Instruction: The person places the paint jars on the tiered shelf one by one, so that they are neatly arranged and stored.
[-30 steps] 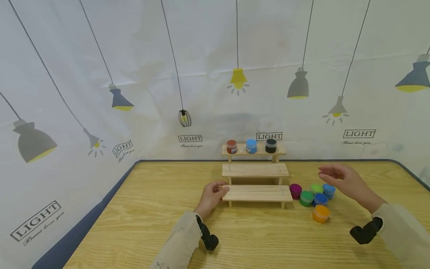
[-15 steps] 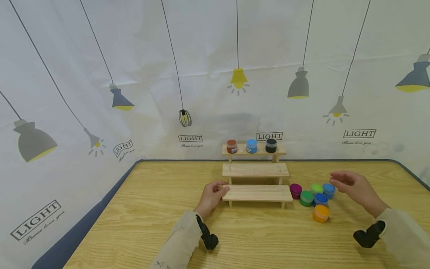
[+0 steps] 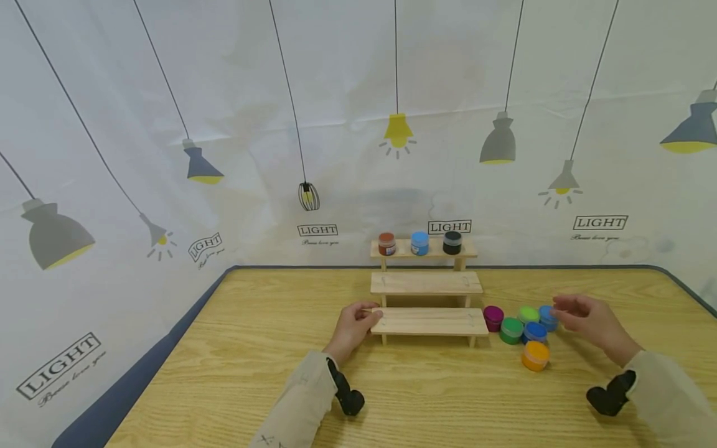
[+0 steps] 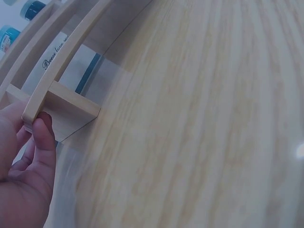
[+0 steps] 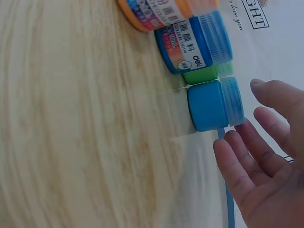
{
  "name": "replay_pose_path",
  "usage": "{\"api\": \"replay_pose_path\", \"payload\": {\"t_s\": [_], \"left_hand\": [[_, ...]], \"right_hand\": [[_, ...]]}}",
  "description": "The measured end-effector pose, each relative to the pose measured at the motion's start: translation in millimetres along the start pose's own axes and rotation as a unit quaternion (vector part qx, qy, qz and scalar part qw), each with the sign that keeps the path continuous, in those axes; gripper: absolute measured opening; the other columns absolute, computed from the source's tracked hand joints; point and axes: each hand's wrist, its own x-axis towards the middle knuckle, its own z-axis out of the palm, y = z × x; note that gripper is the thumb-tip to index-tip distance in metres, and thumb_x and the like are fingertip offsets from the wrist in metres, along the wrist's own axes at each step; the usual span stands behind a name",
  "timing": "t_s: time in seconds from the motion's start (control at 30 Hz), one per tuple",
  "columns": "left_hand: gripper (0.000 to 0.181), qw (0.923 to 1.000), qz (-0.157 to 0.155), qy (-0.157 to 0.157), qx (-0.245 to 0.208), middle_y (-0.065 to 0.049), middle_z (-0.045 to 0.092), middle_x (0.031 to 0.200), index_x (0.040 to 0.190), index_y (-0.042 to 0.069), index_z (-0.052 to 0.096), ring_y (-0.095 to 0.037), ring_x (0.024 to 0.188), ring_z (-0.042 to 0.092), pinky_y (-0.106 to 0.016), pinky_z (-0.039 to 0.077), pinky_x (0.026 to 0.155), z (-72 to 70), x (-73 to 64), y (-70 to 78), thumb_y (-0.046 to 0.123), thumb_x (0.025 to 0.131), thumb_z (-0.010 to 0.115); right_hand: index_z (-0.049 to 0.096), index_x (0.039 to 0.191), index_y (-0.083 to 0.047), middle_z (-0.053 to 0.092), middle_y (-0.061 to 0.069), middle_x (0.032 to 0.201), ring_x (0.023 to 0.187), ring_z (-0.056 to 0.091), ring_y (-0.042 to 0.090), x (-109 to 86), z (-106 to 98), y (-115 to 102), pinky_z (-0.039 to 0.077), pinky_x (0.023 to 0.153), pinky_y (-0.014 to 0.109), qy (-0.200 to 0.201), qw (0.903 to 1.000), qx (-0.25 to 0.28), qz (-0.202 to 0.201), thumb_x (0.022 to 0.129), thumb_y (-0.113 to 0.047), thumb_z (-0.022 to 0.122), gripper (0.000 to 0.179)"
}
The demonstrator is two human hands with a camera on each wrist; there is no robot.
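My left hand (image 3: pixel 351 328) pinches the left end of the lowest board of a three-step wooden display rack (image 3: pixel 429 321); in the left wrist view, thumb and fingers (image 4: pixel 43 137) meet around that board's end. My right hand (image 3: pixel 595 323) is at the light blue paint jar (image 3: pixel 548 318). Its fingers are parted and loosely bent beside the jar's lid (image 5: pixel 232 101), without a grip on it; whether a fingertip touches cannot be told. Close by stand paint jars in dark blue (image 3: pixel 534 333), light green (image 3: pixel 528 315), green (image 3: pixel 511 330), magenta (image 3: pixel 493 318) and orange (image 3: pixel 535 356).
On the rack's top step stand a red-brown jar (image 3: pixel 386 244), a blue jar (image 3: pixel 419 243) and a black jar (image 3: pixel 452 242). The middle step (image 3: pixel 426 283) is bare wood. A cloth backdrop printed with lamps (image 3: pixel 358 155) rises behind the wooden table (image 3: pixel 269 311).
My right hand first moved right and down, then lowered further to the light blue jar. The left hand keeps its place on the rack, and the jars have not moved.
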Motion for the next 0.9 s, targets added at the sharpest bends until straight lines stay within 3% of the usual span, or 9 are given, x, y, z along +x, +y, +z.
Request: {"api": "replay_pose_path", "payload": {"t_s": [0.07,0.27,0.33,0.77,0.9], "left_hand": [[0.029,1.0000,-0.001,-0.002,-0.005,-0.002,0.057,0.075,0.109,0.001,0.059,-0.011,0.059,0.048,-0.027,0.043,0.055,-0.6,-1.1,2.2,0.020,0.086,0.059],[0.027,1.0000,-0.003,-0.006,-0.005,-0.007,0.057,0.076,0.109,-0.005,0.057,-0.014,0.060,0.047,-0.030,0.044,0.057,-1.1,-16.7,26.8,0.013,0.088,0.056],[0.027,1.0000,-0.002,-0.006,-0.006,-0.007,0.057,0.076,0.109,-0.005,0.057,-0.014,0.060,0.047,-0.029,0.043,0.057,-1.1,-19.5,30.4,0.012,0.089,0.055],[0.028,1.0000,-0.001,-0.007,0.000,-0.010,0.057,0.080,0.110,-0.005,0.056,-0.014,0.063,0.048,-0.031,0.044,0.059,-1.1,-19.8,30.7,0.012,0.089,0.055],[0.028,1.0000,0.000,-0.008,0.002,-0.010,0.057,0.080,0.111,-0.005,0.056,-0.014,0.063,0.048,-0.031,0.044,0.059,-1.3,-19.6,30.3,0.013,0.089,0.054]], "right_hand": [[0.037,0.125,0.013,0.044,0.032,0.117,0.079,0.053,0.001,0.4,1,1,0.049,0.066,0.026,-0.013,0.9999,0.003,0.007,0.090,-0.030,0.053,0.058],[0.036,0.126,0.012,0.041,0.034,0.119,0.099,0.049,0.039,1.1,5,5,0.049,0.070,0.032,-0.031,0.9994,-0.016,0.010,0.089,-0.032,0.053,0.060],[0.037,0.126,0.012,0.041,0.034,0.119,0.103,0.045,0.043,1.1,6,5,0.049,0.072,0.035,-0.034,0.9992,-0.020,0.011,0.089,-0.032,0.053,0.060],[0.038,0.123,0.013,0.047,0.030,0.113,0.096,0.052,0.031,7.6,7,9,0.049,0.071,0.028,-0.047,0.9987,-0.017,-0.008,0.087,-0.026,0.058,0.058],[0.039,0.123,0.014,0.048,0.029,0.112,0.089,0.054,0.015,8.1,6,8,0.048,0.070,0.026,-0.056,0.9982,-0.014,-0.017,0.086,-0.022,0.060,0.056]]}}
